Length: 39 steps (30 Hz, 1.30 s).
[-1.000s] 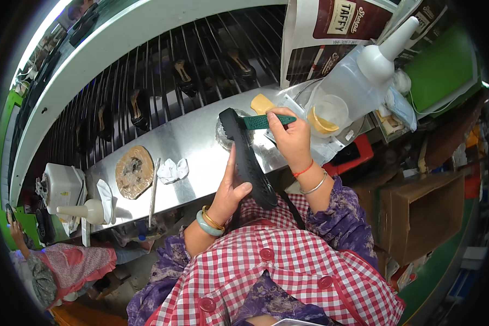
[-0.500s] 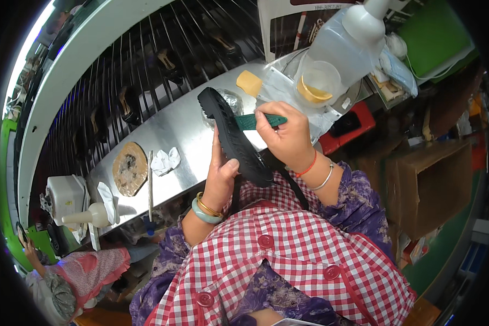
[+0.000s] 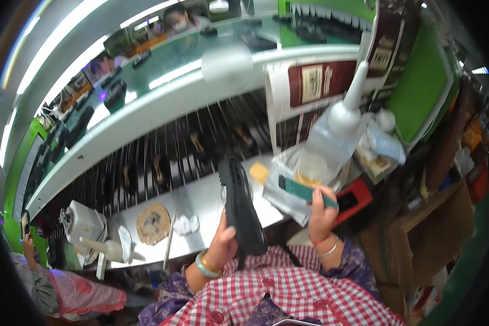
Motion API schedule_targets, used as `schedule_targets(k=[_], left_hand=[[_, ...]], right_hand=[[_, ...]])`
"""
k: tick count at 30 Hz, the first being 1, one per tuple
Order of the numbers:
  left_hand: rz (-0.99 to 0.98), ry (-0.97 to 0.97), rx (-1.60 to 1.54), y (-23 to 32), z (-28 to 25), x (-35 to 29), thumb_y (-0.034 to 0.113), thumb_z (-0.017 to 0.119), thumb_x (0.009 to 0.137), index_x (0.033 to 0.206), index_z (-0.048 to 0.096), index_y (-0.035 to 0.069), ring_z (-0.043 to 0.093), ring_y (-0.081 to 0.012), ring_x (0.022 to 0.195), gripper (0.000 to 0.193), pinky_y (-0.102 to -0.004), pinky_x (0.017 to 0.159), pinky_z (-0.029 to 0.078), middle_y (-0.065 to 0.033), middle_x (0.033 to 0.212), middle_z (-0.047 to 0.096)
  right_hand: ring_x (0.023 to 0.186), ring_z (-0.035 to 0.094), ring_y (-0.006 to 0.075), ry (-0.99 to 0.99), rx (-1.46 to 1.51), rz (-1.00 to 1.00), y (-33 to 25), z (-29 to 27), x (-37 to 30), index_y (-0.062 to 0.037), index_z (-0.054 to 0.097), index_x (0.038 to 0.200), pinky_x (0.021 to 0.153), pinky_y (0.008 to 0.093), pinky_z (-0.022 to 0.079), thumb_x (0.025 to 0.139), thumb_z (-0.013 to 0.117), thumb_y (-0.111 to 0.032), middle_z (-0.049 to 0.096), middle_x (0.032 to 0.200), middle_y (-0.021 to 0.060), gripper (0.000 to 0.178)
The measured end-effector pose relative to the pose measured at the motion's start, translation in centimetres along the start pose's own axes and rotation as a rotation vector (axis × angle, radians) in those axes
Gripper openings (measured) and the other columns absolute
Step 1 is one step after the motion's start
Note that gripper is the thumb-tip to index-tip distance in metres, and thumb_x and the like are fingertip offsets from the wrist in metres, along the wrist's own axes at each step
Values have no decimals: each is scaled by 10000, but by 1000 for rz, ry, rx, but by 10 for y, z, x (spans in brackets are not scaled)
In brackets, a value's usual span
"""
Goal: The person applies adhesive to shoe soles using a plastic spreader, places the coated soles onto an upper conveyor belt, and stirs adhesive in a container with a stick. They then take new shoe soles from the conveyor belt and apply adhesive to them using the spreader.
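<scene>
Squeeze bottle (image 3: 334,138) behind (round pad (image 3: 152,223) left) | black ridged sole (image 3: 242,209) upright, my left hand (image 3: 223,244) clamping it | my right hand (image 3: 321,213) gripping green brush (image 3: 304,192)

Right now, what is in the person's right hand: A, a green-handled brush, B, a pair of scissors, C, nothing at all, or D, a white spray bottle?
A: the right hand is closed around a green-handled brush, while the left hand holds up the black shoe sole.
</scene>
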<state>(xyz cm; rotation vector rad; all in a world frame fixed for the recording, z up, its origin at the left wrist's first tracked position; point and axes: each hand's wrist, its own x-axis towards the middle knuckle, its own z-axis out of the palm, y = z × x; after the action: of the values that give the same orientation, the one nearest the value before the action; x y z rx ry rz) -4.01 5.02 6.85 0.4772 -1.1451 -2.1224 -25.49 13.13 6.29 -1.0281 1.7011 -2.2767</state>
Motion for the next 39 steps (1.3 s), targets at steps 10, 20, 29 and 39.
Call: schedule_targets(k=[10, 20, 29, 39], left_hand=[[435, 62, -343, 197, 54, 170, 483, 455, 905, 1380, 274, 43, 578, -361, 1044, 673, -468, 904, 483, -277, 1284, 438], [205, 518, 229, -59, -65, 34, 153, 476, 910, 1311, 400, 21, 567, -212, 951, 429, -344, 772, 516, -129, 1145, 545], [14, 470, 276, -46, -47, 9, 56, 517, 867, 1320, 441, 28, 550, -298, 1004, 460, -419, 921, 444, -176, 1211, 523], [195, 355, 273, -68, -75, 13, 183, 470, 932, 1331, 379, 38, 503, -164, 942, 434, -300, 815, 444, -83, 1142, 482]], right_hand=[[863, 654, 218, -171, 55, -170, 28, 29, -31, 6, 572, 1126, 713, 291, 509, 909, 549, -53, 630, 982, 134, 226], [1170, 524, 303, -395, -119, -385, 89, 63, -43, -94, 500, 1299, 969, 349, 432, 867, 557, -24, 483, 1322, 157, 441], [731, 623, 301, -478, -387, -455, 82, 84, -43, -185, 433, 1383, 670, 325, 510, 772, 553, 8, 639, 892, 150, 651], [1060, 553, 352, -510, -507, -730, 106, 81, -58, -116, 575, 1169, 892, 379, 443, 786, 544, -67, 464, 1306, 220, 387]])
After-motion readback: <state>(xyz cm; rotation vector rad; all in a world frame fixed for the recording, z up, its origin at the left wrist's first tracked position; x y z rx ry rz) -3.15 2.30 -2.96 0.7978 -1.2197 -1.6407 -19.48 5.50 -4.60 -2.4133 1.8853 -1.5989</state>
